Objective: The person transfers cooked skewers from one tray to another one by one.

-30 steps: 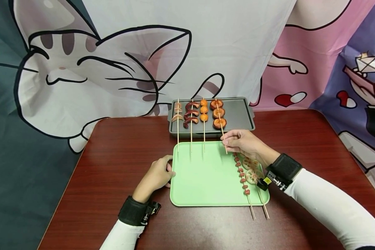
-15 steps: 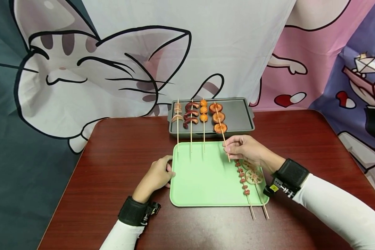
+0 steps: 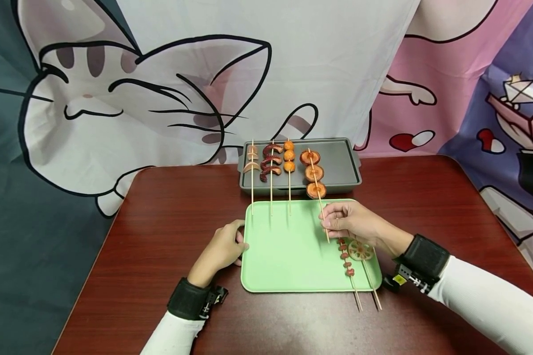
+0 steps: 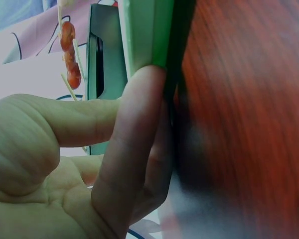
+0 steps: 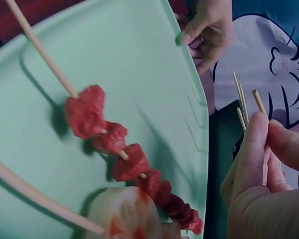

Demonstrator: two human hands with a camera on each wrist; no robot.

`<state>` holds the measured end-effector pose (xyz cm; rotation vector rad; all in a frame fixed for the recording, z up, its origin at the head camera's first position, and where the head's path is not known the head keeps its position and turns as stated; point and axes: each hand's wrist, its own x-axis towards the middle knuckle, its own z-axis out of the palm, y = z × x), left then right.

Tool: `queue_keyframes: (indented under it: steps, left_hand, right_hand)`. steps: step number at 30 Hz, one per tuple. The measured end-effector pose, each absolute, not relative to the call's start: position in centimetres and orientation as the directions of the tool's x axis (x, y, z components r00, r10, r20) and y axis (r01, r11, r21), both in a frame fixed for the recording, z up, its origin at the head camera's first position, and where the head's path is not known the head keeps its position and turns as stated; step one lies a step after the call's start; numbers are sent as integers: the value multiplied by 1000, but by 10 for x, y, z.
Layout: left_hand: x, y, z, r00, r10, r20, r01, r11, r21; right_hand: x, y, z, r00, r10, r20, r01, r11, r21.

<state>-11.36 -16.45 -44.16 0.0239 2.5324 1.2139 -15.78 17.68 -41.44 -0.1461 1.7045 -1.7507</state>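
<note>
My right hand [image 3: 353, 222] pinches the bare stick of a mushroom skewer [image 3: 314, 172], strung with three round brown caps. The skewer is tilted, its top caps over the grey baking pan [image 3: 337, 165] and its stick over the green tray [image 3: 288, 261]. My left hand [image 3: 222, 249] grips the left rim of that tray; in the left wrist view a fingertip [image 4: 147, 79] presses its edge. On the tray's right side lie a skewer of small red meat pieces [image 5: 132, 162] and a lotus root skewer [image 3: 360, 250], partly hidden by my right hand.
Three more skewers rest on the pan's left half: pale slices [image 3: 251, 160], dark red curled pieces [image 3: 271, 162] and orange balls [image 3: 289, 155]. Their sticks reach over the tray's far rim. A printed cloth [image 3: 315, 64] hangs behind the brown table [image 3: 169, 207].
My right hand has drawn the mushroom skewer toward me and slightly right, so its lowest cap now sits at the pan's near edge. The left hand stays on the tray rim.
</note>
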Motion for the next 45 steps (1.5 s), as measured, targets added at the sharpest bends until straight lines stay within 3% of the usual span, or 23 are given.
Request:
queue_keyframes:
  steps: [29, 45]
  left_hand:
    - [-115, -165, -442, -943, 157, -292, -128, 639, 759]
    - [-114, -165, -443, -940, 167, -298, -132, 625, 769]
  right_hand:
    - [-106, 183, -409, -693, -630, -352, 362, 118, -925]
    - [-69, 184, -417, -686, -612, -394, 429, 97, -898]
